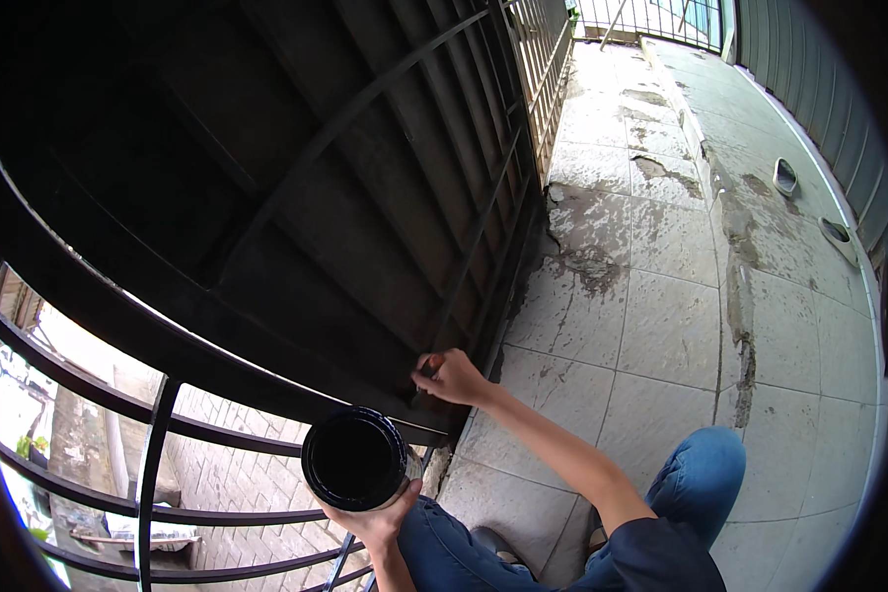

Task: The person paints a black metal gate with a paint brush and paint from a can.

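My left hand (376, 519) holds an open can of black paint (355, 459) from beneath and the side, near the bottom of the view. Black paint coats the can's rim. Up and to the right of it, my right hand (450, 377) is closed around a small reddish-brown handle (431, 365), likely a paintbrush's; its far end is lost against the dark metal. That hand is close to the lower part of a black metal gate (385, 222) with ribs and crossbars. I cannot tell whether the tool touches the gate.
Black metal railing bars (222, 438) curve across the lower left, with brick paving (251, 481) beyond. Cracked, stained floor tiles (666, 318) lie to the right, split by a broken raised edge. Two shoes (785, 177) rest by the corrugated wall (806, 81). My bent knees are below.
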Tool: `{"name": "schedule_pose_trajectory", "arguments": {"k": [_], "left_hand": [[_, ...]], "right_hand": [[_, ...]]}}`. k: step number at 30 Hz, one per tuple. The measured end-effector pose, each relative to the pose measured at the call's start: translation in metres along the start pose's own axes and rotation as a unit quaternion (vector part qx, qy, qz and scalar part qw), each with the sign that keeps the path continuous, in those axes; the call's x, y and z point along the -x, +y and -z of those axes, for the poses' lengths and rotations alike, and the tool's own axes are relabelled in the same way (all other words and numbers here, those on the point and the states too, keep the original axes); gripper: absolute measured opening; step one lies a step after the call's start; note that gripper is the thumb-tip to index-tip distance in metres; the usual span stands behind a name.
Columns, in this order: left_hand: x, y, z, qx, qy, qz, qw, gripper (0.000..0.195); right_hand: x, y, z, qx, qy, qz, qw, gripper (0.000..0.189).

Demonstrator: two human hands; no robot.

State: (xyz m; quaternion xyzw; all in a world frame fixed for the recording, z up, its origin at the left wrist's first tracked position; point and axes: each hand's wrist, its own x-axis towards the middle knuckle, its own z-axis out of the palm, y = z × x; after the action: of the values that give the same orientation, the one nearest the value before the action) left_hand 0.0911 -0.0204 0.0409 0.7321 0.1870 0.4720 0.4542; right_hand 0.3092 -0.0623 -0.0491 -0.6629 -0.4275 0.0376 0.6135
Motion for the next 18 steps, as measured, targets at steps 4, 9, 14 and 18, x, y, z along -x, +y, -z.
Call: {"name": "schedule_pose_trajectory", "arguments": {"k": [4, 9, 14, 18], "left_hand": [[0.001, 0.000, 0.007, -0.027, -0.028, 0.059, 0.998, 0.116], [0.003, -0.006, 0.007, -0.048, -0.012, 0.029, 0.998, 0.114], [0.004, -0.005, -0.001, -0.009, 0.036, 0.037, 0.999, 0.109], [0.001, -0.004, 0.004, -0.043, 0.002, 0.031, 0.999, 0.108]], "right_hand": [[-0.004, 0.007, 0.012, 0.135, 0.064, 0.052, 0.987, 0.015], [0.007, 0.000, -0.010, 0.181, 0.111, 0.145, 0.966, 0.016], [0.009, -0.010, -0.011, 0.005, 0.005, 0.036, 0.999, 0.015], [0.006, 0.017, 0.003, 0.017, 0.115, -0.023, 0.993, 0.015]]}}
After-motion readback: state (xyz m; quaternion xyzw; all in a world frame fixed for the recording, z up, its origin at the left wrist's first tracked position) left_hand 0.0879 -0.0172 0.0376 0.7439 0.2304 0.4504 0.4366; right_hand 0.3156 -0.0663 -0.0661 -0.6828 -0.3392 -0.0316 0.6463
